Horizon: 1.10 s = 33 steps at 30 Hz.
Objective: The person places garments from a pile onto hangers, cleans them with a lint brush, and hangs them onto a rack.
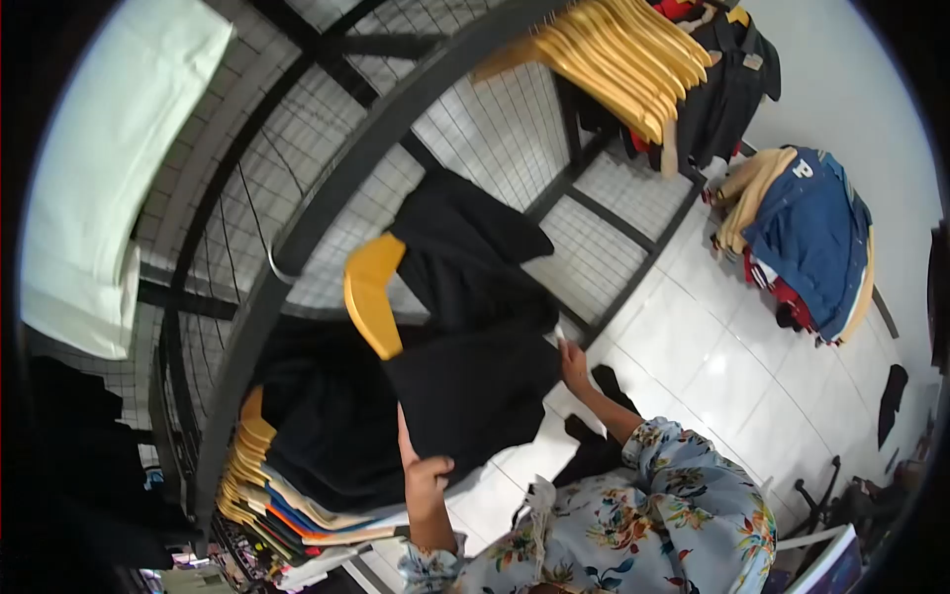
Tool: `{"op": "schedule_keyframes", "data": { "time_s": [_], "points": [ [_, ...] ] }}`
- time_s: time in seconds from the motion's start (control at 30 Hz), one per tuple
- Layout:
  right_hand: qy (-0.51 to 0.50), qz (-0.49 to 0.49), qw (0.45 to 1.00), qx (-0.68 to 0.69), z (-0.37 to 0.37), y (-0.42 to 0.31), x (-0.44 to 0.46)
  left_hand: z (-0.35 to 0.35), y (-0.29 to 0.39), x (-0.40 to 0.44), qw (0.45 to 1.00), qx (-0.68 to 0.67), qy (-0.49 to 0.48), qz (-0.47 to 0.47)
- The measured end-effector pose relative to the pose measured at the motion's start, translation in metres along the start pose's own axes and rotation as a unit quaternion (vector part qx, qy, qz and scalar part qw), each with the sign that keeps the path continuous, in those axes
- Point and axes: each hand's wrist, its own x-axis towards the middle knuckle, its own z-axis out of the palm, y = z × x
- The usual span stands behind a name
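Observation:
A black garment [475, 386] hangs from a yellow wooden hanger [371, 297] hooked on the dark metal rail [327, 188]. At the garment's lower left, my left hand [427, 475] is closed on its edge, the thumb on top of the cloth. My right hand [572, 364] pinches the garment's right side, beside a small white piece that I cannot make out. The cloth is spread between both hands. Behind the left part of it hang more dark clothes [327, 426].
Several bare wooden hangers [623, 59] hang at the upper right, near black shirts [727, 89]. A clothes pile with a blue jacket [811, 233] lies on the tiled floor [683, 317]. Coloured garments [307, 520] hang at the lower left. White cloth [109, 188] is at the upper left.

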Motion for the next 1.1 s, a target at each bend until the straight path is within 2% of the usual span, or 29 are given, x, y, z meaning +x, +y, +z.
{"op": "schedule_keyframes", "data": {
  "time_s": [0.03, 0.07, 0.13, 0.17, 0.2, 0.23, 0.3, 0.37, 0.43, 0.47, 0.5, 0.53, 0.6, 0.63, 0.7, 0.73, 0.8, 0.83, 0.87, 0.9, 0.93, 0.97, 1.0, 1.03, 1.1],
  "points": [
    [0.005, 0.004, 0.993, 0.12, -0.003, -0.017, -0.014, 0.004, -0.002, 0.001, 1.0, 0.009, 0.002, -0.002],
    [0.004, 0.012, 0.994, 0.112, -0.01, -0.044, -0.036, 0.009, -0.004, 0.004, 1.0, -0.002, -0.014, 0.007],
    [-0.146, 0.145, 0.941, 0.268, -0.023, -0.092, -0.074, 0.016, -0.009, 0.004, 0.999, -0.015, -0.033, 0.014],
    [-0.141, 0.146, 0.942, 0.266, -0.02, -0.078, -0.085, 0.02, -0.012, 0.004, 0.999, -0.014, -0.038, 0.031],
    [-0.131, 0.047, 0.986, 0.092, -0.005, -0.046, -0.1, 0.023, -0.013, 0.004, 0.998, -0.013, -0.045, 0.049],
    [-0.115, -0.052, 0.988, -0.087, 0.019, 0.008, -0.113, 0.026, -0.014, 0.004, 0.996, -0.012, -0.054, 0.067],
    [-0.219, -0.109, 0.921, -0.303, 0.028, 0.117, -0.121, 0.028, -0.012, 0.003, 0.996, -0.004, -0.06, 0.063],
    [-0.251, -0.171, 0.866, -0.397, -0.019, 0.129, -0.119, 0.027, -0.008, 0.001, 0.997, 0.018, -0.051, 0.062],
    [-0.131, -0.101, 0.908, -0.384, -0.058, 0.085, -0.116, 0.023, -0.003, -0.003, 0.997, 0.019, -0.047, 0.065],
    [-0.131, -0.101, 0.908, -0.385, -0.07, 0.059, -0.112, 0.023, -0.002, -0.004, 0.997, 0.016, -0.045, 0.068],
    [-0.092, 0.009, 0.976, -0.195, -0.076, 0.034, -0.107, 0.024, -0.002, -0.004, 0.996, 0.01, -0.042, 0.072],
    [-0.048, 0.118, 0.992, 0.005, -0.083, 0.006, -0.108, 0.027, -0.003, -0.004, 0.997, 0.007, -0.041, 0.071],
    [-0.129, 0.098, 0.975, 0.152, -0.103, -0.073, -0.13, 0.032, -0.01, -0.003, 0.995, -0.025, -0.047, 0.08],
    [-0.13, 0.097, 0.975, 0.149, -0.103, -0.098, -0.144, 0.034, -0.013, -0.003, 0.994, -0.04, -0.049, 0.085],
    [-0.162, -0.063, 0.984, 0.043, -0.1, -0.122, -0.18, 0.043, -0.021, -0.003, 0.994, -0.022, -0.034, 0.103],
    [-0.159, -0.065, 0.984, 0.044, -0.094, -0.094, -0.192, 0.047, -0.025, -0.002, 0.992, -0.001, -0.023, 0.121],
    [-0.209, -0.11, 0.959, -0.16, -0.083, -0.008, -0.193, 0.051, -0.029, 0.002, 0.989, 0.017, -0.022, 0.145],
    [-0.202, -0.113, 0.96, -0.16, -0.095, 0.016, -0.186, 0.05, -0.032, 0.004, 0.989, 0.002, -0.025, 0.146],
    [-0.237, -0.136, 0.923, -0.273, -0.109, 0.04, -0.18, 0.049, -0.036, 0.005, 0.989, -0.013, -0.026, 0.146],
    [-0.268, -0.157, 0.871, -0.38, -0.12, 0.033, -0.175, 0.049, -0.037, 0.007, 0.988, -0.027, -0.028, 0.147],
    [-0.266, -0.156, 0.873, -0.379, -0.121, 0.024, -0.17, 0.049, -0.036, 0.008, 0.988, -0.025, -0.031, 0.147],
    [-0.161, -0.094, 0.945, -0.27, -0.124, 0.015, -0.163, 0.048, -0.036, 0.009, 0.988, -0.025, -0.033, 0.151],
    [-0.052, -0.029, 0.986, -0.154, -0.132, -0.017, -0.16, 0.048, -0.037, 0.008, 0.987, -0.024, -0.034, 0.153],
    [-0.052, -0.027, 0.986, -0.155, -0.137, -0.056, -0.164, 0.049, -0.038, 0.007, 0.987, -0.025, -0.035, 0.156],
    [-0.072, 0.032, 0.994, 0.072, -0.14, -0.12, -0.172, 0.057, -0.036, 0.0, 0.99, -0.024, -0.021, 0.14]
  ]
}}
